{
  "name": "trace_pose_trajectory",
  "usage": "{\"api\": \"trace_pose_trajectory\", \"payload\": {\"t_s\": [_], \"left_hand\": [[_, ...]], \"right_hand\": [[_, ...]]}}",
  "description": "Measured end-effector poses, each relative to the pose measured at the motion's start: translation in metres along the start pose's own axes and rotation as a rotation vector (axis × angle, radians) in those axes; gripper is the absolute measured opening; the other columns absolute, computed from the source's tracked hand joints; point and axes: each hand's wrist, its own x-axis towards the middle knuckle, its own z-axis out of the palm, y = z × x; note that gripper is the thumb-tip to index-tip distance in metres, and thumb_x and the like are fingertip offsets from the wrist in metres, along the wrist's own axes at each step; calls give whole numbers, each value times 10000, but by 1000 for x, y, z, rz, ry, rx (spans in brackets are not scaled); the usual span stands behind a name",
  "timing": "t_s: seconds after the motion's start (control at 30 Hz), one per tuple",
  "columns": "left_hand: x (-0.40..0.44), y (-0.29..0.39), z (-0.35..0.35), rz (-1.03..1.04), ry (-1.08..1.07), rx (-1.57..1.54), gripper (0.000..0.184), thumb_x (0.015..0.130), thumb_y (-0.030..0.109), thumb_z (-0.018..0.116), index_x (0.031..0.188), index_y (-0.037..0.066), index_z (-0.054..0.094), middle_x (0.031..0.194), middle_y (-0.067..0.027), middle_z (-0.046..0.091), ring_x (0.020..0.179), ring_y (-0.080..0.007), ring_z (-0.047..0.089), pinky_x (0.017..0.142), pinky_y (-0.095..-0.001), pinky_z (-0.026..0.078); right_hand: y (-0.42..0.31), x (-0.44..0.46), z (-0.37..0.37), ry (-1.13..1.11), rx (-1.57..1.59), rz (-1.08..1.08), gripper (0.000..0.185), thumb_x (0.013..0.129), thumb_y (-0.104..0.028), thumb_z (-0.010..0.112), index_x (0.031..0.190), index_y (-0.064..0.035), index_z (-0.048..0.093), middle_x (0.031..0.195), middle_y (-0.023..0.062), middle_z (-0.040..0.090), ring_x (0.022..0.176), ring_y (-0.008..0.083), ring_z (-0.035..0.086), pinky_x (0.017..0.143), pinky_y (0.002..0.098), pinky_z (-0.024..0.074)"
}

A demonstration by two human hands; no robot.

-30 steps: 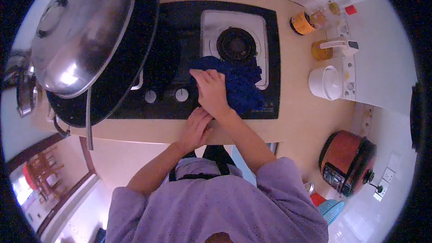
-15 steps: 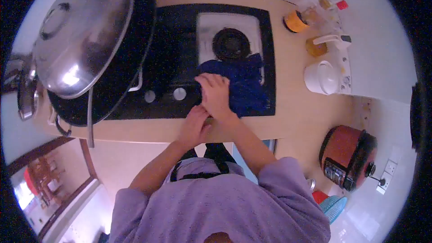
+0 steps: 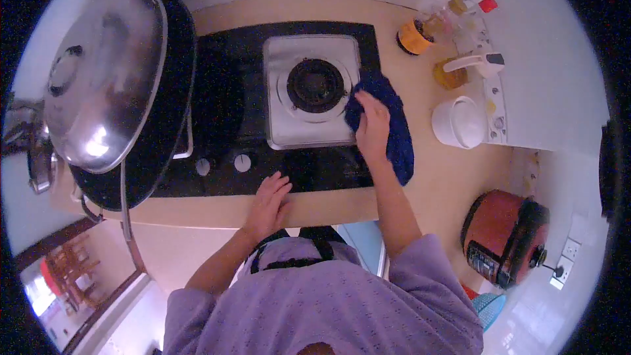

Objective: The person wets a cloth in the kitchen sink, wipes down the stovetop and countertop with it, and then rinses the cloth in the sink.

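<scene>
- Beneath both hands runs a pale counter [image 3: 437, 181], its front edge under the left hand [image 3: 268, 207].
- Left of the right hand [image 3: 373, 128] spreads a black gas stove [image 3: 230, 95].
- Far left of both hands, a big black pan [image 3: 176, 92] sits under a domed metal lid [image 3: 108, 95].
- Right of the right hand, well apart and nearer the body: a red cooker [image 3: 496, 230].
- Just left of the right hand, a metal tray [image 3: 279, 92] surrounds a dark burner [image 3: 315, 85].
- Under the right hand, a blue cloth [image 3: 400, 144] lies across the stove's right edge; whether the fingers pinch or only press it, I cannot tell.
- Right of that hand, a white tub [image 3: 459, 122].
- The left hand rests flat, holding nothing, fingertips on the stove's front edge.
- Ahead-left of those fingertips: two pale knobs [image 3: 242, 162].
</scene>
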Motion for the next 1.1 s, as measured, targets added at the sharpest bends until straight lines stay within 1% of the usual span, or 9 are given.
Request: {"api": "trace_pose_trajectory", "payload": {"t_s": [0.1, 0.27, 0.4, 0.57, 0.8, 0.93, 1.03, 1.07, 1.1], "left_hand": [[-3, -4, 3, -3, 1, 2, 460, 762, 57, 635, 1199, 28, 499, 1286, -172, 495, 1256, -382, 407, 1068, -511, 298], [-2, -3, 3, -11, 0, 22, 526, 729, 52, 681, 1217, 28, 485, 1264, -171, 496, 1244, -378, 419, 1050, -518, 318], [-2, -5, 4, 17, 12, 29, 532, 740, 69, 671, 1232, 29, 474, 1277, -175, 484, 1242, -382, 420, 1049, -520, 317], [-4, -7, 3, 53, 31, 6, 518, 751, 54, 642, 1237, 26, 465, 1288, -183, 471, 1251, -388, 405, 1055, -525, 302], [-2, -1, 5, 112, 34, 50, 454, 800, 104, 585, 1229, 12, 468, 1313, -178, 448, 1263, -391, 380, 1078, -506, 265], [-2, 2, 3, 148, 29, 15, 478, 792, 85, 584, 1249, 17, 462, 1332, -176, 427, 1267, -389, 376, 1082, -503, 262], [0, 2, 1, 194, 60, 1, 492, 787, 60, 574, 1264, 22, 457, 1338, -175, 418, 1271, -375, 378, 1081, -502, 266], [1, 5, -4, 212, 44, 7, 497, 786, 51, 570, 1269, 23, 455, 1336, -175, 418, 1271, -371, 379, 1080, -499, 271], [4, 9, -9, 230, 26, 14, 503, 784, 42, 566, 1273, 23, 452, 1335, -175, 419, 1272, -366, 380, 1079, -496, 275]], "right_hand": [[28, 57, 25, 16, 37, -72, 427, 739, 119, 502, 1113, -68, 591, 1154, 121, 610, 1079, 310, 551, 960, 386, 391], [77, 148, 67, 62, 44, -160, 406, 755, 56, 549, 1142, -63, 585, 1156, 139, 606, 1082, 328, 545, 946, 390, 418], [87, 145, 59, 108, 9, -208, 391, 769, 38, 561, 1148, -56, 574, 1171, 150, 590, 1097, 331, 532, 953, 388, 417], [72, 41, 5, 45, -90, 5, 394, 770, 73, 527, 1140, -55, 568, 1156, 143, 589, 1096, 333, 526, 975, 399, 391], [20, -134, -83, 90, -223, 268, 436, 737, 118, 499, 1128, -59, 577, 1158, 127, 591, 1111, 313, 524, 992, 383, 369], [26, -164, -121, 200, -268, 455, 399, 751, 99, 494, 1107, -54, 591, 1158, 114, 592, 1107, 295, 527, 988, 365, 369], [37, -157, -141, 399, -41, 631, 370, 771, 69, 492, 1112, -39, 584, 1154, 123, 587, 1117, 273, 516, 979, 333, 365], [40, -154, -150, 461, -57, 676, 397, 777, 77, 488, 1151, -30, 567, 1146, 140, 608, 1078, 313, 556, 954, 350, 413], [63, -162, -147, 724, 513, 817, 383, 811, 43, 467, 1178, -34, 546, 1180, 133, 590, 1072, 323, 557, 970, 376, 418]]}}
